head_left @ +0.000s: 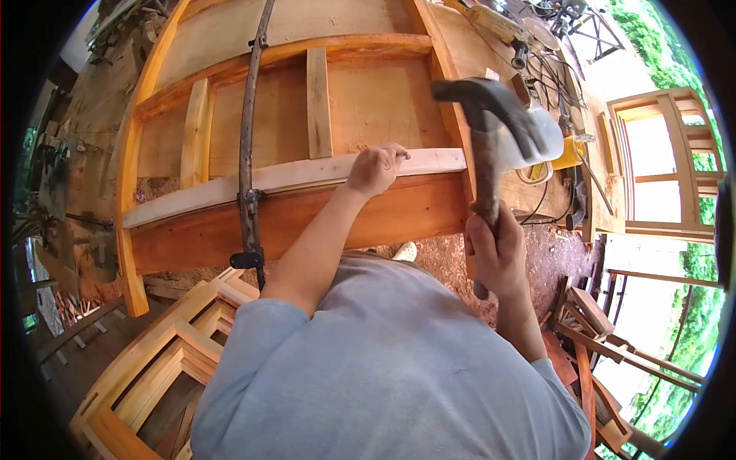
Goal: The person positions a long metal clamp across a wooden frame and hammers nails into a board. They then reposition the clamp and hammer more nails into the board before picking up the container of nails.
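My right hand (497,247) is wrapped round the handle of a claw hammer (484,146). The hammer is upright, its dark head raised above the right end of a pale wooden rail (307,173). My left hand (376,169) rests on that rail with thumb and fingers pinched together; what they hold, if anything, is too small to name. The rail lies across an orange-stained wooden frame (330,218) with panels and short uprights. A long bar clamp (248,153) crosses the frame and rail to the left of my left hand.
A translucent plastic jug (529,138), a yellow container (571,152), a power tool (494,24) and cables sit on the bench at right. Pale window-like frames (165,360) stand at lower left. More wooden pieces (590,330) are at lower right; shavings cover the floor.
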Action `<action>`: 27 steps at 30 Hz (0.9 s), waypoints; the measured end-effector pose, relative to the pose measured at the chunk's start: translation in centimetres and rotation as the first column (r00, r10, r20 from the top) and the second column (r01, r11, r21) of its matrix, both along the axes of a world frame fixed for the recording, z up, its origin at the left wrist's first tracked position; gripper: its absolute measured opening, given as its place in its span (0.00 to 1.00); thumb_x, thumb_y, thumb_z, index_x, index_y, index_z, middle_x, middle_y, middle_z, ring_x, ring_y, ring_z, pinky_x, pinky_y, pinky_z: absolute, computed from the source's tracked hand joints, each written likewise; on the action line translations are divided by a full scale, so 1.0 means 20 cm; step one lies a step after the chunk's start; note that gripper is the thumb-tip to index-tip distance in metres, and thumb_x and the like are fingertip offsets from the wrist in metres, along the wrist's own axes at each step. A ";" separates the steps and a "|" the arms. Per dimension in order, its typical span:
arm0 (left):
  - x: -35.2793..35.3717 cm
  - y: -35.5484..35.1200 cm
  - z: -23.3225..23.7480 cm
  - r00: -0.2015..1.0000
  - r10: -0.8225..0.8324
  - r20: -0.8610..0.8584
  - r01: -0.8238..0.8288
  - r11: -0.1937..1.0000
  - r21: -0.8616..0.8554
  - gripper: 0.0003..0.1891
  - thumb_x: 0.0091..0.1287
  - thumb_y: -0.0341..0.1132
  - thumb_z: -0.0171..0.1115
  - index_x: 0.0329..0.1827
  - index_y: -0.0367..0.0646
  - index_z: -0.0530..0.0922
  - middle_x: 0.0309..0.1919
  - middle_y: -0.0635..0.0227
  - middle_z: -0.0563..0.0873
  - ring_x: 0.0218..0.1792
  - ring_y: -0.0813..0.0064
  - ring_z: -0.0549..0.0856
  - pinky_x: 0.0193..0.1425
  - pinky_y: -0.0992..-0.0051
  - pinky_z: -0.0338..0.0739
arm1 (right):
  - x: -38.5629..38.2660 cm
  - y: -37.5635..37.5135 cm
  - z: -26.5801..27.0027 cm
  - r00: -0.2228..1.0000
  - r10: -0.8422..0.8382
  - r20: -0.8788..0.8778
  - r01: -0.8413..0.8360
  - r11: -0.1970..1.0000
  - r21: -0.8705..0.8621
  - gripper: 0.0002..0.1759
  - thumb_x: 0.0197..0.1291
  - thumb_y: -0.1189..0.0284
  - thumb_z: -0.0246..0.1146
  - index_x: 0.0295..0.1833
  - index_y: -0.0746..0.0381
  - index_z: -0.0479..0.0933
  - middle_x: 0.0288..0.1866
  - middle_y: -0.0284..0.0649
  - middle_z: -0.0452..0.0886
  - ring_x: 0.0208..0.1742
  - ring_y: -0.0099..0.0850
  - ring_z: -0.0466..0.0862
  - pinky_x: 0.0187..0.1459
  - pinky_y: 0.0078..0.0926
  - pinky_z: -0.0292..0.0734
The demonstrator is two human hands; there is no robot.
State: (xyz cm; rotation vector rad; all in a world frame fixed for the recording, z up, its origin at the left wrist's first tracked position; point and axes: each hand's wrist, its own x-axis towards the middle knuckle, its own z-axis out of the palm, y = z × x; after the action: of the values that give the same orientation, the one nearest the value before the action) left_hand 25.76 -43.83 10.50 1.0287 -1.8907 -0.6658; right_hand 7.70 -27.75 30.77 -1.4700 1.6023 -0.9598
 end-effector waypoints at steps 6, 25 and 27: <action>0.01 -0.01 -0.02 1.000 -0.023 -0.005 0.022 0.998 -0.066 0.04 0.67 0.27 0.63 0.39 0.39 0.86 0.37 0.58 0.89 0.36 0.59 0.88 0.43 0.66 0.83 | -0.08 -0.09 -0.31 0.958 0.138 -0.251 -0.036 0.927 0.375 0.15 0.71 0.64 0.58 0.44 0.68 0.73 0.28 0.52 0.79 0.31 0.47 0.80 0.38 0.41 0.75; 0.13 -0.16 -0.07 0.878 0.231 -0.419 -0.058 0.921 0.385 0.09 0.67 0.29 0.51 0.27 0.38 0.69 0.23 0.69 0.74 0.30 0.81 0.73 0.36 0.75 0.70 | -0.04 -0.13 -0.17 0.995 0.096 -0.021 -0.086 0.950 0.299 0.10 0.73 0.69 0.56 0.46 0.66 0.75 0.25 0.32 0.75 0.22 0.20 0.75 0.25 0.22 0.71; 0.16 -0.13 -0.02 0.881 0.221 -0.417 -0.059 0.928 0.368 0.08 0.67 0.30 0.52 0.28 0.39 0.70 0.25 0.66 0.75 0.31 0.76 0.75 0.37 0.72 0.72 | 0.02 -0.09 0.02 0.993 0.091 0.069 -0.079 0.984 -0.162 0.09 0.74 0.70 0.53 0.47 0.66 0.72 0.26 0.33 0.75 0.22 0.19 0.73 0.24 0.20 0.68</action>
State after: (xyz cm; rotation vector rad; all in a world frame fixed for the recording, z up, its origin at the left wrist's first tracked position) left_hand 28.87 -46.51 10.01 1.1017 -1.3015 -1.0760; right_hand 8.10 -29.59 31.18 -1.5767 1.4240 -1.1021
